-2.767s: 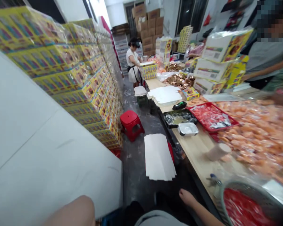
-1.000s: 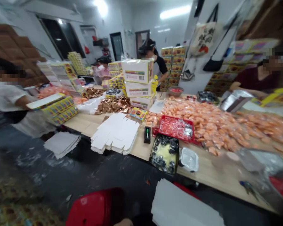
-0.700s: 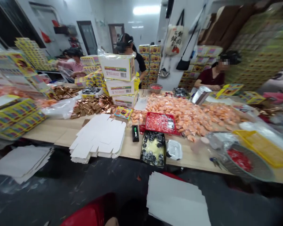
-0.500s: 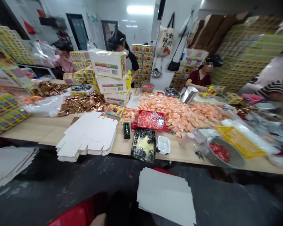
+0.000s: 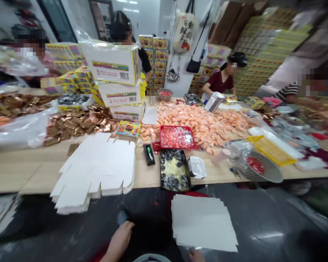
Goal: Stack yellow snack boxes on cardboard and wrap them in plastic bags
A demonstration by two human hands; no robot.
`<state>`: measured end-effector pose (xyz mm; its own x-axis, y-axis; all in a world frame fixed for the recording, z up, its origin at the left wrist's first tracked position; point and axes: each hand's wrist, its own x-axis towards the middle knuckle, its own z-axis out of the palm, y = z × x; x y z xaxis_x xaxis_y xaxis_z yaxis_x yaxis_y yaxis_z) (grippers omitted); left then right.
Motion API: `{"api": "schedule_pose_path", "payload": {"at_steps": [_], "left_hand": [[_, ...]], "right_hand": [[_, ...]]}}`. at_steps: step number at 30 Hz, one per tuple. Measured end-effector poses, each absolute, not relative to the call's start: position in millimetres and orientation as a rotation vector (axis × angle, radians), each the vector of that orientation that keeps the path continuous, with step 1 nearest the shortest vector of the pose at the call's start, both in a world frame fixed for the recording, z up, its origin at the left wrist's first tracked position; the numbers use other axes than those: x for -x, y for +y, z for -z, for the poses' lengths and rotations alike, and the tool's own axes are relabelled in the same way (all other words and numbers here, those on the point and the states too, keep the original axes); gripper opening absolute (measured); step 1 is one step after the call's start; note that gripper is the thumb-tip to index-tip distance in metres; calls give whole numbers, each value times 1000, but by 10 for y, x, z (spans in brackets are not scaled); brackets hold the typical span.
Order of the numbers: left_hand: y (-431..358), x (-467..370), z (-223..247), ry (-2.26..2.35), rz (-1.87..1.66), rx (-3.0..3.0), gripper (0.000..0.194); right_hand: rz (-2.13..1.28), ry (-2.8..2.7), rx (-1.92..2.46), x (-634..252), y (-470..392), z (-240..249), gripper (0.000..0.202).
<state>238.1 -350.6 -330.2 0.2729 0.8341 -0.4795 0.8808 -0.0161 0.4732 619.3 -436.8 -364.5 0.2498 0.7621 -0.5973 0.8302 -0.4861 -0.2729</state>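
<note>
My left hand [image 5: 125, 231] hangs low in front of the table, its fingers curled and blurred; what it holds, if anything, does not show. At the bottom edge, my right hand [image 5: 196, 254] is partly in view beside the lower edge of a stack of white cardboard sheets [image 5: 203, 222]. Whether it touches the stack is unclear. On the table lie flat white box blanks [image 5: 98, 163], a black tray with dark wrapped pieces [image 5: 174, 169], a red tray of red packets [image 5: 176, 137] and a small white container [image 5: 197, 167].
Orange packets [image 5: 191, 120] cover the table's middle. Brown packets [image 5: 68, 125] lie left, near stacked white cartons [image 5: 113, 67]. A grey basket [image 5: 272, 173] and yellow basket [image 5: 270, 151] stand right. Several people sit or stand beyond the table. A red stool shows partly below.
The view has shifted closer to the table. My left hand has come further into view, and my right hand has appeared at the bottom edge beside the cardboard sheets.
</note>
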Motion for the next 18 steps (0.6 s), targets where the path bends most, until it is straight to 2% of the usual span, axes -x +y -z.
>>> {"api": "schedule_pose_path", "payload": {"at_steps": [3, 5, 7, 9, 11, 14, 18], "left_hand": [[-2851, -2022, 2906, 1387, -323, -2183, 36], [-2306, -1710, 2648, 1567, -509, -2272, 32], [-1792, -1362, 2514, 1875, -504, -2244, 36], [-1459, -1041, 2540, 2031, -419, -2161, 55], [-1386, -853, 2672, 2100, -295, -2089, 66], [-1652, -909, 2890, 2163, -147, -2027, 69], [-2130, -1238, 3020, 2153, -119, -1991, 76]], "right_hand": [[1149, 1548, -2355, -5377, -3956, 3605, 34], [1197, 1664, -2292, -4833, -3662, 3503, 35], [1225, 1811, -2217, -4366, -3362, 3336, 36], [1181, 2038, -2139, -3995, -3049, 3114, 38], [1069, 2344, -2044, -3708, -2722, 2867, 40], [848, 2756, -1884, -3372, -2248, 2562, 40], [506, 2972, -1750, -3003, -1781, 2505, 42]]}}
